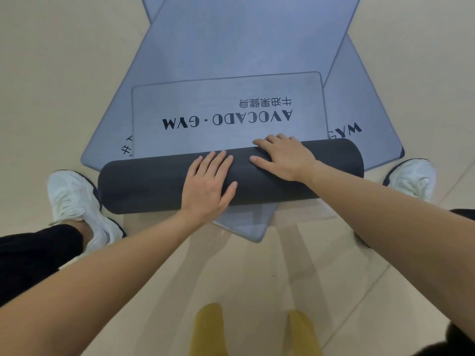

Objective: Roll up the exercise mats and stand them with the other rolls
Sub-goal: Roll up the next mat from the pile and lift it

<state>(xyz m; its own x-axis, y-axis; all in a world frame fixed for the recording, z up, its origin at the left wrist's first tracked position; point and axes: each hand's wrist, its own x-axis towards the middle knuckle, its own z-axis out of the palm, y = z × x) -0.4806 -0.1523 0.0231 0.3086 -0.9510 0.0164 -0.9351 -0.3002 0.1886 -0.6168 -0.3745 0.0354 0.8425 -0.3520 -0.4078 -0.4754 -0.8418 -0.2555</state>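
A dark grey roll (149,183) of the top exercise mat lies across the floor between my feet. The short unrolled end of that mat (226,98), grey-blue and printed "AVOCADO · GYM", stretches away from the roll. My left hand (205,186) presses flat on the middle of the roll, fingers spread. My right hand (285,158) lies flat on the roll's far side, fingertips at the seam where roll meets mat. Under it lie two more flat grey-blue mats (244,39), crossed at angles.
My white shoes stand at either end of the roll, the left shoe (77,201) and the right shoe (413,178). Beige floor (51,86) surrounds the mats. A corner of a lower mat (249,227) sticks out toward me. Two yellow strips (208,330) hang at the bottom edge.
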